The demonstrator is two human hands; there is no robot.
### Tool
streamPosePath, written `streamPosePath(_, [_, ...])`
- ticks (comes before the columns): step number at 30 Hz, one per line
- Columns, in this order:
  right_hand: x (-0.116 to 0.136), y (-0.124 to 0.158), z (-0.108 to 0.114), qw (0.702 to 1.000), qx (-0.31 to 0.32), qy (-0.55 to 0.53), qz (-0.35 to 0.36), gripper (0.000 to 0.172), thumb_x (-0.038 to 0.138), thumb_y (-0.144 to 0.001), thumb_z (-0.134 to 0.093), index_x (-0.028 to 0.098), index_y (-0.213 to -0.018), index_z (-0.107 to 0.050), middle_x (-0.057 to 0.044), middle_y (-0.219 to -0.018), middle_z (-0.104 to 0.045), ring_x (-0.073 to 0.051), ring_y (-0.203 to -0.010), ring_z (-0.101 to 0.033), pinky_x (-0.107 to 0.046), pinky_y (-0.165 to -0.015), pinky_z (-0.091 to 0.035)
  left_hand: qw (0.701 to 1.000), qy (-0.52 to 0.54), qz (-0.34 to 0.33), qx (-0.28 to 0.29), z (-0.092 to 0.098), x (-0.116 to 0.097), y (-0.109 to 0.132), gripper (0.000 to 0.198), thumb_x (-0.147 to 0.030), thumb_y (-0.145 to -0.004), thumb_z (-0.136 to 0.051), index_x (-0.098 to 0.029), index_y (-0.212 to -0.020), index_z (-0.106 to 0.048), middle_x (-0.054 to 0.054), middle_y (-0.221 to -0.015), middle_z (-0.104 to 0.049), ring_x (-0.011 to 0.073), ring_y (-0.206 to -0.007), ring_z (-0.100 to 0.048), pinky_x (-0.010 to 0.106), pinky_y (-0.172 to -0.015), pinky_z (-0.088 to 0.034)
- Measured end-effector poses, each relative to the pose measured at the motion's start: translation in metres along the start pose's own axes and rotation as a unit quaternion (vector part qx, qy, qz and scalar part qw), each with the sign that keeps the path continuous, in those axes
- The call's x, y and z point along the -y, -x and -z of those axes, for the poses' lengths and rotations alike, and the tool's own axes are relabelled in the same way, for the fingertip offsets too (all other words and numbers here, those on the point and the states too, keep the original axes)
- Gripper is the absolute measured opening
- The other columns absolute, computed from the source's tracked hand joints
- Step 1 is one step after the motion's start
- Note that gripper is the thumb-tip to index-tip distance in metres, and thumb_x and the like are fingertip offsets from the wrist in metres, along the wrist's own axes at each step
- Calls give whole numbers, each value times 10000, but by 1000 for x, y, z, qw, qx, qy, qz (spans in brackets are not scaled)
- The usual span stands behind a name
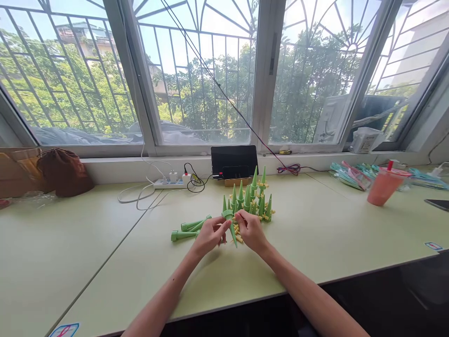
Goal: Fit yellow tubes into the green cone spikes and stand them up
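My left hand (209, 234) grips a green plant watering spike (233, 235) by its collar, and the spike's tip points down toward the table. At the collar, my right hand (251, 230) is closed in a pinch; whatever is between those fingertips is hidden. Just behind both hands stands a group of green spikes (247, 199) with their tips up, several with small yellow valves (262, 185) on their sides. Loose yellow pieces (239, 238) lie under my right hand, partly covered. To the left, several green spikes (183, 235) rest on their sides.
A black tablet (234, 160) leans on a stand at the back. Left of it are a white power strip (170, 183) with cables and a brown bag (66, 172). On the right stand a red cup (385, 187) and plastic-wrapped packets (347, 177). The table's front edge runs below my forearms.
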State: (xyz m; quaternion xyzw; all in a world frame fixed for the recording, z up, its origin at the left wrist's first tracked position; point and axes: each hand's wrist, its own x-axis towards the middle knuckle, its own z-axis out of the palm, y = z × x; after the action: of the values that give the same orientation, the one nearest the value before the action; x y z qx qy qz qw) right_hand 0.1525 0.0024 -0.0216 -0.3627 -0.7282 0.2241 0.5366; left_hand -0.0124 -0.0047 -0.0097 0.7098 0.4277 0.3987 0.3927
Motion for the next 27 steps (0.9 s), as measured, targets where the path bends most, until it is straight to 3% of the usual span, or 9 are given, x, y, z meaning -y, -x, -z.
streamPosePath(10, [-3, 0, 0, 1000, 1, 17, -3, 348, 350, -958, -379, 189, -650, -397, 44, -560, -372, -99, -520, -302, -235, -500, -235, 1000, -17, -26, 2, -1, -2, 2, 240, -391, -842, -572, -154, -819, -543, -25, -596, -534, 118, -501, -571, 196, -407, -414])
streamPosePath(27, [-1, 0, 0, 999, 8, 37, 1, 368, 354, -955, -357, 202, -622, -326, 44, -548, -357, -100, -509, -296, -246, -495, -231, 998, -58, -34, -10, -2, -4, 4, 266, -415, -798, -620, -166, -847, -540, -49, -581, -513, 96, -471, -535, 214, -451, -467])
